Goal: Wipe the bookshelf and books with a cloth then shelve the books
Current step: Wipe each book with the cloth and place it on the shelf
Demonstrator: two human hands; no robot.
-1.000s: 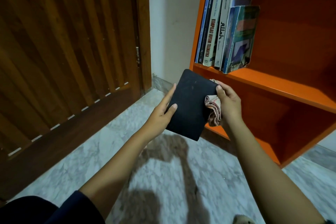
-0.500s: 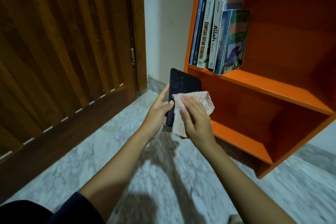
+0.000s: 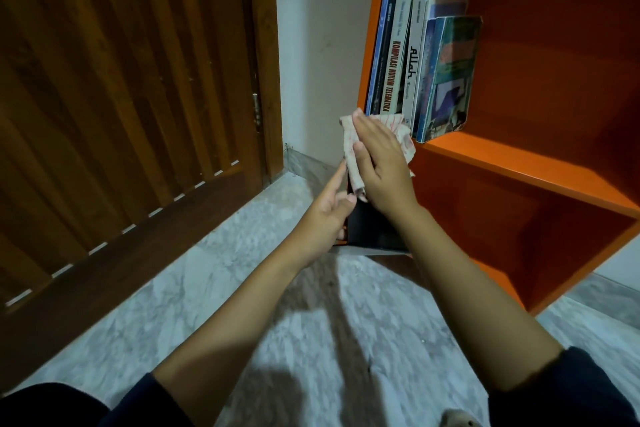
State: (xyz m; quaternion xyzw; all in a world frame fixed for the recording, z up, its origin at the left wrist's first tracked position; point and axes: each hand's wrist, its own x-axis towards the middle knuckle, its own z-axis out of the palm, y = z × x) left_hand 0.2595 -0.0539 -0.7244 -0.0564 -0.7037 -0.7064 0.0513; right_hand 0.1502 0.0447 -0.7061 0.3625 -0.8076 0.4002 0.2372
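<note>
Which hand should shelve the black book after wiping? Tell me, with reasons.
Probably left: the left hand grips the black book, while the right hand presses the cloth against it.

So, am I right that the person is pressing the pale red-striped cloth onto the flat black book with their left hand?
Not quite: the head view shows the right hand pressing the pale red-striped cloth onto the flat black book; the left hand only holds the book's edge.

Bright orange bookshelf at right, black book, cream cloth with red stripes, blue, white and teal-green shelved books upper right, dark brown slatted door at left, grey-white marbled floor
</note>
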